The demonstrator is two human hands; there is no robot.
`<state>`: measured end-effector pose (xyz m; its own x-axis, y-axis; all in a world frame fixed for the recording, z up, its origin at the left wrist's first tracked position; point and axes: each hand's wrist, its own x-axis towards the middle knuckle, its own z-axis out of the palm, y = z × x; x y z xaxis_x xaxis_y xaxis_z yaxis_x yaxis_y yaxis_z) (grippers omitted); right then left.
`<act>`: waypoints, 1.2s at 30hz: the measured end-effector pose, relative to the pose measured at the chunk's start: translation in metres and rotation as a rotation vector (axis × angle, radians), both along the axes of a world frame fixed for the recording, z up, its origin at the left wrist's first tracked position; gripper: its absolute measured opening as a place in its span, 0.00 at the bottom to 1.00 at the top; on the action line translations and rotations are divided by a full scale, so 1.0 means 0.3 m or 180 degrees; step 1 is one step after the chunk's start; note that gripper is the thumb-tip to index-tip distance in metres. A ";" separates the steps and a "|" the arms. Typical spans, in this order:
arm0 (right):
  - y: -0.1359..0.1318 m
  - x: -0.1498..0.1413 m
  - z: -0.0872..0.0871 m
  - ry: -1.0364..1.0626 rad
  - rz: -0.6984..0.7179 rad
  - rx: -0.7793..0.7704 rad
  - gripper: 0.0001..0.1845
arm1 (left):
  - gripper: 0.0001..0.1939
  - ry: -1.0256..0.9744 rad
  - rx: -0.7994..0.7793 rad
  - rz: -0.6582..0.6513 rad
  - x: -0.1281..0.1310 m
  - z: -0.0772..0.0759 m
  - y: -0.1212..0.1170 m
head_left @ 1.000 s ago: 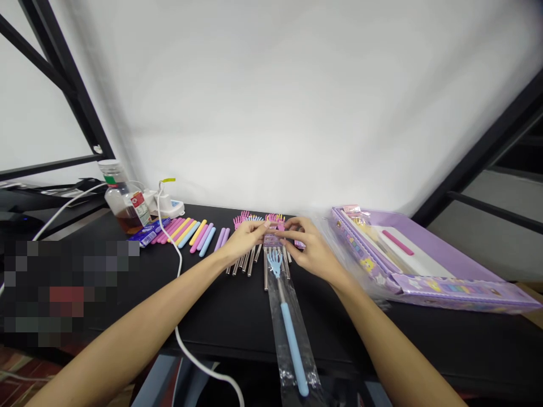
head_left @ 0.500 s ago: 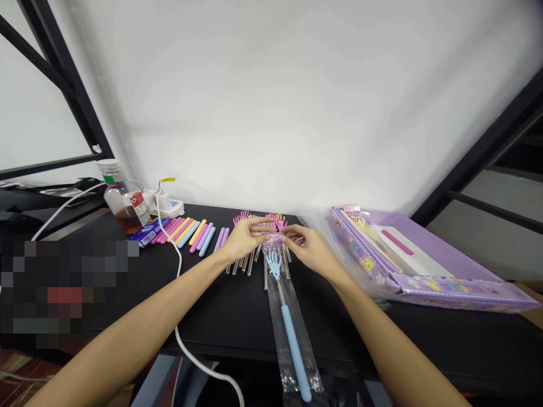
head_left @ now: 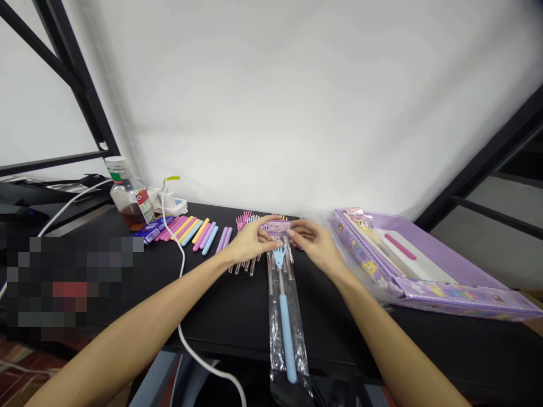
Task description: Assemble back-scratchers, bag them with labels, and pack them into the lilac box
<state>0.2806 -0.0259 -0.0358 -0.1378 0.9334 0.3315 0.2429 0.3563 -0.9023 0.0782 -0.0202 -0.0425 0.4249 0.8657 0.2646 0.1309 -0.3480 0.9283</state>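
Note:
A light-blue back scratcher (head_left: 286, 333) with a hand-shaped claw lies inside a long clear plastic bag (head_left: 302, 345). The bag has a purple printed header card (head_left: 278, 228) at its far end. My left hand (head_left: 249, 243) grips the bag's top at the card's left side, thumb below and fingers above. At the right side, my right hand (head_left: 313, 242) pinches the card's corner between thumb and curled fingers. Behind and partly under my hands are several metal rods with pink claws (head_left: 244, 219), some hidden by the hands.
Pastel handles (head_left: 207, 240) lie in a row on the left of the black table (head_left: 229, 311), beside a blue packet (head_left: 153, 229). A jar (head_left: 129, 195) and power strip (head_left: 178, 206) stand behind. A white cable (head_left: 182, 316) crosses the table. An open purple box (head_left: 458, 288) sits right.
The header card now shows more fully between my hands. The bagged back scratcher hangs straighter, its lower end swung left and slightly up. My left thumb has moved lower and right.

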 end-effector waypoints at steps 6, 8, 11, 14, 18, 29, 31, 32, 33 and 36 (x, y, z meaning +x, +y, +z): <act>-0.029 0.001 -0.003 -0.0367 0.0556 -0.0859 0.25 | 0.33 -0.0527 0.0322 0.1172 -0.015 -0.001 0.032; -0.044 -0.002 0.005 -0.0392 0.0624 -0.0896 0.27 | 0.33 -0.0728 0.0383 0.1541 -0.023 0.009 0.043; -0.061 0.000 0.043 -0.0258 0.0402 -0.0680 0.25 | 0.36 -0.0883 0.0323 0.1700 -0.012 0.041 0.064; -0.054 0.056 0.111 -0.0330 0.0176 -0.0566 0.19 | 0.46 -0.0805 0.0172 0.1428 0.042 0.086 0.096; -0.017 0.258 0.194 -0.0313 -0.0555 -0.0177 0.20 | 0.45 -0.0377 0.0209 0.1124 0.178 0.132 0.124; 0.044 0.762 0.064 -0.1814 -0.2216 -0.0517 0.18 | 0.20 0.1790 0.2506 -0.0344 0.568 0.061 0.027; 0.036 0.779 0.037 -0.2022 -0.2101 -0.0597 0.15 | 0.22 0.1947 0.2560 -0.0413 0.604 0.051 0.028; 0.032 0.783 0.029 -0.2118 -0.2056 -0.0602 0.14 | 0.22 0.1987 0.2571 -0.0443 0.619 0.048 0.030; 0.030 0.786 0.024 -0.2212 -0.2041 -0.0585 0.12 | 0.22 0.2003 0.2580 -0.0469 0.633 0.044 0.032; 0.028 0.785 0.029 -0.2490 -0.2130 -0.0483 0.05 | 0.22 0.1983 0.2593 -0.0507 0.664 0.030 0.033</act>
<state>0.5161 -0.0175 -0.0272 0.2977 0.9226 0.2453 0.8857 -0.1710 -0.4317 0.2774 -0.0101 -0.0334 0.7807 0.4449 0.4388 0.4046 -0.8951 0.1877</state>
